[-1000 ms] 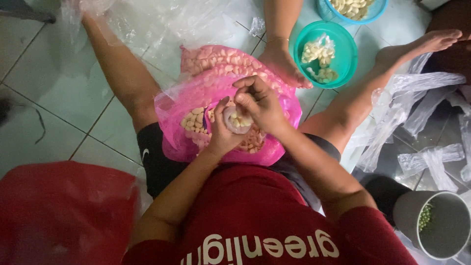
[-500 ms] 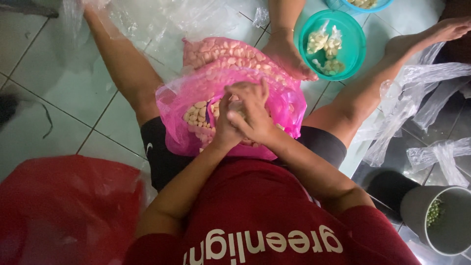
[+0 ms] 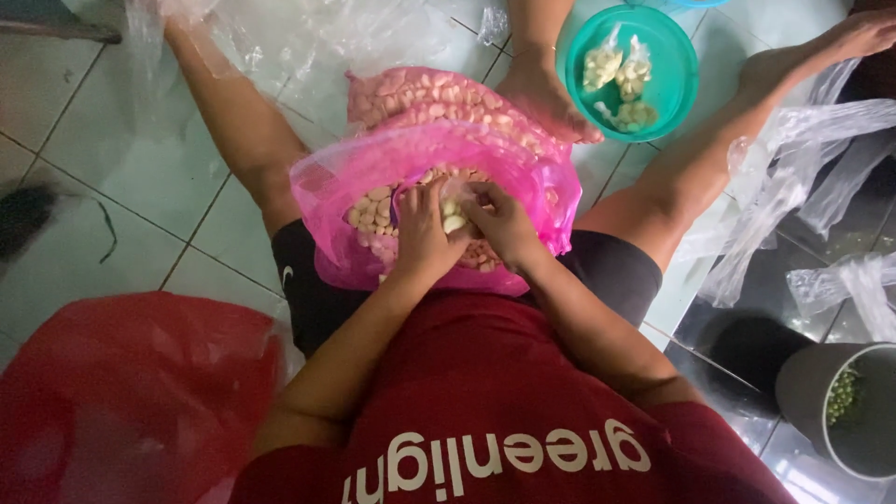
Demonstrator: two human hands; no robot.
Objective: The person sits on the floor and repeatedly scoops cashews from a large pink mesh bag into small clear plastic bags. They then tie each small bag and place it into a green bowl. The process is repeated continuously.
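Both hands down in the pink plastic bag [image 3: 355,187]: left hand [image 3: 422,233] and right hand [image 3: 499,224] pinch together around pale peeled garlic cloves [image 3: 454,219]. Small, light, probably slick, so fingertip grips suit; the thin, floppy bag gives beneath them.

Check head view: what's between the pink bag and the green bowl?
A bare foot, sole down on the tile, sits between the pink bag and the green bowl, touching the bag's far edge; shown in the head view.

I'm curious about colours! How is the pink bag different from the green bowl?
The pink bag is soft, crinkly plastic, heaped with loose pale pieces; both hands reach into it. The green bowl is round and stiff, holding only a few small filled packets, untouched beside a foot. Both sit on the tiled floor.
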